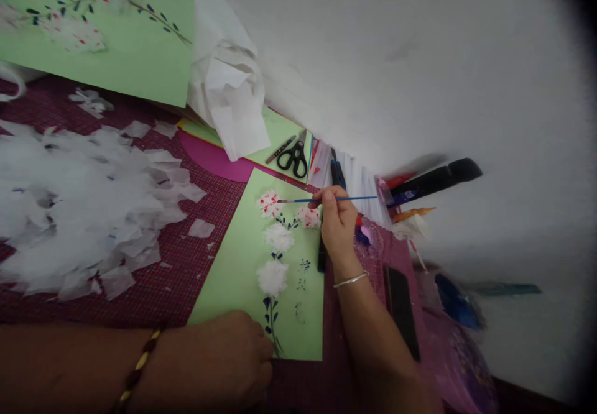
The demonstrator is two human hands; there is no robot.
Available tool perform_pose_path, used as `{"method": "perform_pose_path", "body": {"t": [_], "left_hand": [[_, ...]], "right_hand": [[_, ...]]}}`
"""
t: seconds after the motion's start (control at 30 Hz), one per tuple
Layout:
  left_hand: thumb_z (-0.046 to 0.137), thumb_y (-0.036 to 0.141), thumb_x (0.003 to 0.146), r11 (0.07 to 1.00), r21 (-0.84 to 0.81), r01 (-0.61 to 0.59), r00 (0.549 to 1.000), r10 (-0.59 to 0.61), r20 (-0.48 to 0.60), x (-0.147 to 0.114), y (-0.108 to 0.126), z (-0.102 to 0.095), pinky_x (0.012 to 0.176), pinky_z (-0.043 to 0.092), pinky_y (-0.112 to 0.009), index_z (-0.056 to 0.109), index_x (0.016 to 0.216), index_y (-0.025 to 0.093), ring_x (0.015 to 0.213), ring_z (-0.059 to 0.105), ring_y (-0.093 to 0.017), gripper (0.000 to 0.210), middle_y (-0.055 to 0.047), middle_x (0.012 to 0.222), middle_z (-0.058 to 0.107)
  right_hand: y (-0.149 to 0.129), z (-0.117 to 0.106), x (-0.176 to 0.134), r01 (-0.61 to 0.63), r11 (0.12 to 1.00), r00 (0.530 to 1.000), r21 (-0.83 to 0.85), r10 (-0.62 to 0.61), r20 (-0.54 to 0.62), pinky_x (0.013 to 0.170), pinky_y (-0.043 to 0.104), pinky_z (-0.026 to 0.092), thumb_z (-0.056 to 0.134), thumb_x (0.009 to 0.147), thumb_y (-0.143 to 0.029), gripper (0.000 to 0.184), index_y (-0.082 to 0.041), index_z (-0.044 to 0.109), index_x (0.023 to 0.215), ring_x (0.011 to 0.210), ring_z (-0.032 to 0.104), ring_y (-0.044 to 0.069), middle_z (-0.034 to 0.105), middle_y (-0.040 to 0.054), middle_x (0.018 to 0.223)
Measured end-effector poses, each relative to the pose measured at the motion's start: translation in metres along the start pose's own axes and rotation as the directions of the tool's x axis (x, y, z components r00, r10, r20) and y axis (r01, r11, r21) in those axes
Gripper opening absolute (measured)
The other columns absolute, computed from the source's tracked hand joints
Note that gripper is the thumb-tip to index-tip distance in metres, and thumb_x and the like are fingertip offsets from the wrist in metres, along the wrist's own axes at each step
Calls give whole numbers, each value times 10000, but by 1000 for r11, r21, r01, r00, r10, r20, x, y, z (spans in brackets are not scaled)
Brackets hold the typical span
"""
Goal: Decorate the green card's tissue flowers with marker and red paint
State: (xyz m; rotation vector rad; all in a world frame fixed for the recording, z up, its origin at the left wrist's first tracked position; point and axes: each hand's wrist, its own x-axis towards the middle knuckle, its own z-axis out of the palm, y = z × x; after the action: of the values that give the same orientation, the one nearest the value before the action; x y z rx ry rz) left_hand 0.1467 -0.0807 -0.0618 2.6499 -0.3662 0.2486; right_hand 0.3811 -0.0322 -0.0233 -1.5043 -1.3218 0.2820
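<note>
A thin blue paintbrush (298,200) is pinched in my right hand (336,215), its tip touching a white tissue-paper flower (269,203) dotted with red. This flower sits at the far end of a green sheet of paper (224,277). Another red-dotted flower (308,216) is partly beside my right fingers. Two plain white flowers, an upper one (278,238) and a lower one (272,278), follow down a painted stem with dark blue leaves. Handwritten characters (301,289) run along the right side. My left hand (224,352) rests curled on the sheet's near edge, its fingertips hidden.
Torn white tissue pieces (84,209) are heaped on the left of the checked cloth. Black scissors (293,158) and a pen (280,150) lie beyond the sheet. A finished-looking green flower picture (140,59) stands upper left. A dark phone-like slab (402,311) lies right, near the wall.
</note>
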Motion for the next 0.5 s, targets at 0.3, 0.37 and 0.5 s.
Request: {"method": "perform_pose_path", "body": {"t": [0.3,0.37,0.5], "left_hand": [[686,184,855,1000,-29,12,998,-10,68,1,0,-9,430,255,-359,593,732,191,498,461,-135,155,32,659,619],[676,174,856,997,-71,28,998,-23,61,-1,1,-4,448,258,-351,600,734,197,515,469,-134,146,28,677,629],[594,165,886,974,-190,123,992,-122,19,-7,0,23,529,321,-284,622,742,196,607,520,-140,150,0,728,648]], "right_hand": [[-8,-20,10,38,991,998,-129,-45,-50,588,280,429,452,973,-411,312,-214,590,774,590,577,131,600,-22,629],[-10,-43,22,52,976,979,-211,-92,-181,593,279,424,453,972,-435,327,-213,582,770,583,559,125,576,-24,622],[11,-108,45,-50,927,920,-372,-102,-378,588,289,400,452,963,-434,327,-213,571,754,540,504,129,507,-35,560]]}}
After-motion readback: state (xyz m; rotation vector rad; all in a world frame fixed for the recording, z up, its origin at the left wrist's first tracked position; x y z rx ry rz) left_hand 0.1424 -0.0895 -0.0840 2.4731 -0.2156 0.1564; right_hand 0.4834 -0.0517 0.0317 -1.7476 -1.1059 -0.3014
